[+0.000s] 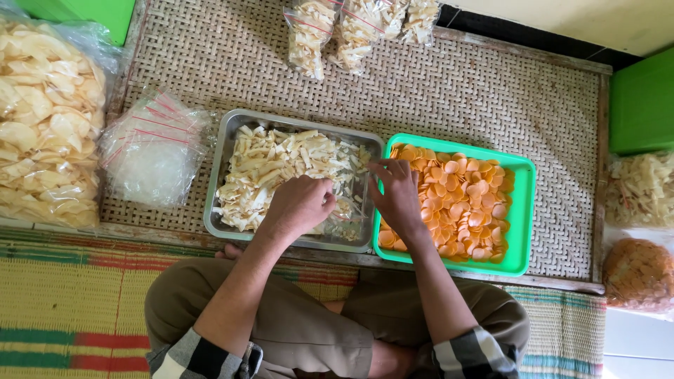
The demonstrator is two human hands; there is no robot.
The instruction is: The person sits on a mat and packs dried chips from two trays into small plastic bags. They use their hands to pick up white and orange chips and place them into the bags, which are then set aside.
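The person is sitting cross-legged on a striped floor mat [70,309], leaning both hands over a low woven tabletop [449,91]. The left hand [298,205] is resting in a metal tray [223,140] of pale strip-shaped crackers [270,165]; its fingers are curling together into a loose fist on top of the crackers near the tray's right half, though whether they are gripping any pieces I cannot tell, since the back of the hand is hiding them. The right hand [398,196] is lying across the edge where the metal tray is meeting a green plastic tray [523,210], and its fingers are pinching together at the tips, just over the pale crackers at the metal tray's right rim (what, if anything, is caught between them is too small to make out). The green tray is sitting just beside the metal one, touching it, and is holding round orange crackers [463,203], which are lying under and to the right of the right hand's wrist.

A stack of clear empty plastic bags [151,151] is lying left of the metal tray, and a large bag of pale chips [42,119] is lying further left. Small filled packets [351,24] are lying at the far edge of the tabletop.
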